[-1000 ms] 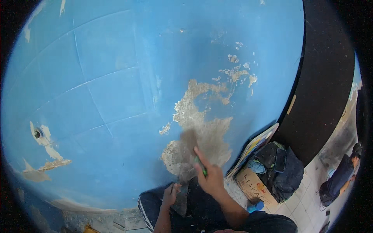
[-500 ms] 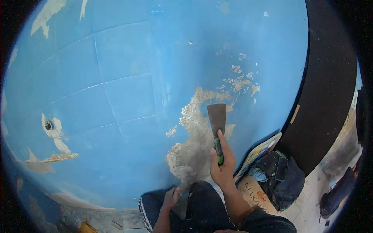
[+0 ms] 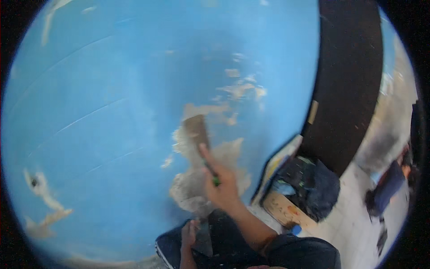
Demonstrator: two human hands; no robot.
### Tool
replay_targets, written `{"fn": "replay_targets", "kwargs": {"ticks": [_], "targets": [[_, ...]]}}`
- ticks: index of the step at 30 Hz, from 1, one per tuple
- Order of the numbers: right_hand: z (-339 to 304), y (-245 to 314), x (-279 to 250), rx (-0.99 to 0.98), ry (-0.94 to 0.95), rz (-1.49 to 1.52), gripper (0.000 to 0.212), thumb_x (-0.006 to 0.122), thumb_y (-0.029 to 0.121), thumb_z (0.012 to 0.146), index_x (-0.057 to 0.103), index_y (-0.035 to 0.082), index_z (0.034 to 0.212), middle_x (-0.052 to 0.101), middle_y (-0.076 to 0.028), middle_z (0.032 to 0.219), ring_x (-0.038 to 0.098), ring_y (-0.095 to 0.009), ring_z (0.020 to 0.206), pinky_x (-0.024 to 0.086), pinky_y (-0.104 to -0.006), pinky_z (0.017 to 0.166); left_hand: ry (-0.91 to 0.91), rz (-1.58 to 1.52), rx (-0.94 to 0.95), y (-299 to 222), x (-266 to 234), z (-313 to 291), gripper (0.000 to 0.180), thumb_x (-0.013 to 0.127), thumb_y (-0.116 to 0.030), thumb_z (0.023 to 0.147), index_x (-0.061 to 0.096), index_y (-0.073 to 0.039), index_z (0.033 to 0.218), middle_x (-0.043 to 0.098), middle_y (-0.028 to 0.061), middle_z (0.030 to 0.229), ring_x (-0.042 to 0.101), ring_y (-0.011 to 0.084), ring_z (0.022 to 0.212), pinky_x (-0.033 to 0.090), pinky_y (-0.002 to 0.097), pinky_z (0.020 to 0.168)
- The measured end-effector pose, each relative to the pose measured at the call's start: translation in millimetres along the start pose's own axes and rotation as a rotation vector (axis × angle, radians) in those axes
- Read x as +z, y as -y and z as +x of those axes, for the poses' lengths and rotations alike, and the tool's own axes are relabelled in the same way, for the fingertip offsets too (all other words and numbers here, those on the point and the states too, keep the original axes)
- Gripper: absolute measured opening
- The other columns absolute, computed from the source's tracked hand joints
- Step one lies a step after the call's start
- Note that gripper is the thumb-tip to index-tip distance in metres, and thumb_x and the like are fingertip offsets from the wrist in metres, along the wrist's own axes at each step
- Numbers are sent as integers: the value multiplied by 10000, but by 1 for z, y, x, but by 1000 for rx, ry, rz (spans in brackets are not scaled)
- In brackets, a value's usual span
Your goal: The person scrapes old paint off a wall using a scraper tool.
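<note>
Green handle in the right hand (image 3: pixel 222 184), fingers closed round the scraper (image 3: pixel 197 130); left hand (image 3: pixel 190 233) holds a grey plate (image 3: pixel 204 242). And the scraper's swung left, over the bare patch's (image 3: pixel 184 186) upper-left side, apparently shifting work there on the blue wall (image 3: pixel 112 179)!

Scraper (image 3: pixel 199 136) shifted leftward across bare patch (image 3: pixel 195 179), blade (image 3: pixel 195 126) now apparently leaning left, though blurred
</note>
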State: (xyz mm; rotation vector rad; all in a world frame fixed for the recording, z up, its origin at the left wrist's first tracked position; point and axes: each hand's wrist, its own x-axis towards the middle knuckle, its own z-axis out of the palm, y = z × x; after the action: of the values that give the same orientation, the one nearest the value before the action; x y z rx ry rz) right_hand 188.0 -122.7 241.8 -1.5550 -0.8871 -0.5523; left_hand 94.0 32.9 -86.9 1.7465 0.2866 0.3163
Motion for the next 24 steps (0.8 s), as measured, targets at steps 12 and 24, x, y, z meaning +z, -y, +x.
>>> {"fn": "replay_targets", "kwargs": {"ticks": [12, 24], "targets": [[-132, -50, -26, 157, 512, -199, 720, 570, 120, 904, 287, 219, 1559, 624, -160, 909, 613, -341, 702, 475, -444, 634, 24, -90, -49, -15, 1, -14, 581, 369, -482, 1045, 664, 12, 968, 629, 70, 785, 588, 204, 748, 461, 341, 722], [-295, -123, -59, 205, 822, -252, 627, 519, 209, 927, 324, 120, 1516, 634, -186, 851, 611, -381, 805, 424, -496, 858, 43, -290, -347, -39, 44, -12, 609, 375, -521, 1036, 673, 7, 974, 663, 89, 838, 616, 220, 799, 478, 365, 782]]}}
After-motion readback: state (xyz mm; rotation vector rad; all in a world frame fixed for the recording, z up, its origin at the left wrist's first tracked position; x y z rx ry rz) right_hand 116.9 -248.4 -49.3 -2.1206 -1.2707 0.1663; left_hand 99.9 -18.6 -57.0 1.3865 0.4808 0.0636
